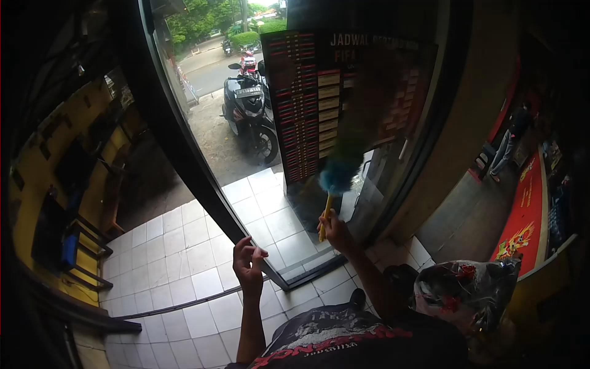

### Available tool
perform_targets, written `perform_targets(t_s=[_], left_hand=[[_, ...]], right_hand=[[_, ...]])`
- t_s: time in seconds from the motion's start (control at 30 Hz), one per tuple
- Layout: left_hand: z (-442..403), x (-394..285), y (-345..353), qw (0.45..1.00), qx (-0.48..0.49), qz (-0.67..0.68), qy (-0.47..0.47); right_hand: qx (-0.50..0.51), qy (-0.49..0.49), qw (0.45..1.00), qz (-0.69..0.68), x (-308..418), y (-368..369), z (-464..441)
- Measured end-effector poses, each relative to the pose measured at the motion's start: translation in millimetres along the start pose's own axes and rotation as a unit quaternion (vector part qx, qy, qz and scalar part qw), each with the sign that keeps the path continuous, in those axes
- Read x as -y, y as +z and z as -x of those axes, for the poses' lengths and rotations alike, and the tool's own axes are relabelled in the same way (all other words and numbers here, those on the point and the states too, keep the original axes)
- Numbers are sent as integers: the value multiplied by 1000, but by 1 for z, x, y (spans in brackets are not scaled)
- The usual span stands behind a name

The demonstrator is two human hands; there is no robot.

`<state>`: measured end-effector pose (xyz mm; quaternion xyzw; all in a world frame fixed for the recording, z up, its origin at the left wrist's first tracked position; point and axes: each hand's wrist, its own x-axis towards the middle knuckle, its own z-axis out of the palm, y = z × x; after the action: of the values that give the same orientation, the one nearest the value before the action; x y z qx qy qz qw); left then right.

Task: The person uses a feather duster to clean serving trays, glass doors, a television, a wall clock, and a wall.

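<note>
Yellow-handled duster [338, 176], pointing up, leaning right

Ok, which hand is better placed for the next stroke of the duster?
Probably the right hand: it grips the duster by its yellow handle, with the blue head raised before the poster. The left hand, beside the dark frame, holds no visible tool.

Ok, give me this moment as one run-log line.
right hand: gripping duster by yellow handle | left hand: raised beside door frame, contact unclear | duster: head up, before poster
</note>
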<state>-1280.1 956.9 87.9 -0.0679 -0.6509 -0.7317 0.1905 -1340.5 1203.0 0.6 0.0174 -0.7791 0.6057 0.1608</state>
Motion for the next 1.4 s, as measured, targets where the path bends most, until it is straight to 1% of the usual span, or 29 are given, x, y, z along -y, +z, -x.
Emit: perform_targets(t_s=[0.03,0.07,0.1,0.2,0.23,0.33,0.4,0.43,0.47,0.53,0.57,0.63,0.67,0.8,0.83,0.93,0.97,1.03,1.07,1.1,1.13,1.17,1.2,1.23,1.27,1.3,1.33,1.37,1.4], left_hand=[[-4,-27,11,998,38,49,31],[-7,-50,16,991,91,32,88],[-9,-72,20,979,143,15,145],[-11,-154,38,887,299,63,345],[-9,-180,45,855,339,52,388],[4,-234,69,805,353,35,475],[17,-246,79,796,345,39,496],[23,-250,84,770,280,53,571],[26,-253,85,761,257,60,593],[29,-257,81,758,248,74,599],[30,-259,78,756,248,80,600],[30,-261,72,753,247,92,603],[30,-262,70,751,247,98,605],[32,-265,61,741,245,127,612],[31,-266,57,737,243,138,615],[29,-266,41,723,253,171,620],[26,-264,33,740,268,166,594],[19,-252,6,795,337,136,485],[12,-246,-6,813,342,122,455],[-7,-237,-17,802,338,87,484],[-23,-222,-21,809,288,76,507],[-28,-215,-20,879,156,56,447],[-45,-204,-26,910,108,15,401],[-81,-180,-29,925,-38,-114,360],[-100,-167,-27,925,-71,-163,336],[-115,-158,-23,937,-93,-170,291],[-130,-142,-18,946,-99,-159,264],[-145,-128,-12,954,-104,-148,238],[-151,-120,-5,953,-84,-165,238]], right_hand=[[19,-63,989,131,-5,-2,5],[12,-74,977,199,0,-6,9],[17,-74,976,202,7,-11,9],[-78,-29,978,191,16,-21,-9],[-81,46,989,111,31,-26,-17],[-120,88,976,-156,56,-28,-43],[-91,70,981,-157,60,-27,-46],[-71,66,984,-148,67,-23,-42],[-67,64,985,-147,65,-17,-36],[-23,18,1000,1,50,-2,-13],[-22,16,1000,0,41,2,-4],[-29,-113,967,229,32,11,12],[-32,-103,963,247,29,14,14],[-96,-64,975,189,41,14,0],[-92,-35,992,80,47,13,-9],[-122,3,992,-41,78,6,-24],[-128,10,989,-78,82,4,-28],[-110,-26,992,-54,81,3,-31],[-116,-66,990,36,74,6,-29],[-123,-103,979,126,65,8,-27],[-121,-149,958,213,60,8,-21],[-119,-194,927,298,54,7,-17],[-132,-201,924,296,44,0,-16],[-143,-173,923,313,38,-7,-28],[-140,-136,923,332,32,-10,-30],[-147,-145,921,330,35,-10,-33],[-152,-75,971,166,41,-12,-37],[-148,-5,989,-4,45,-16,-40],[-162,7,985,-64,34,-20,-49]])
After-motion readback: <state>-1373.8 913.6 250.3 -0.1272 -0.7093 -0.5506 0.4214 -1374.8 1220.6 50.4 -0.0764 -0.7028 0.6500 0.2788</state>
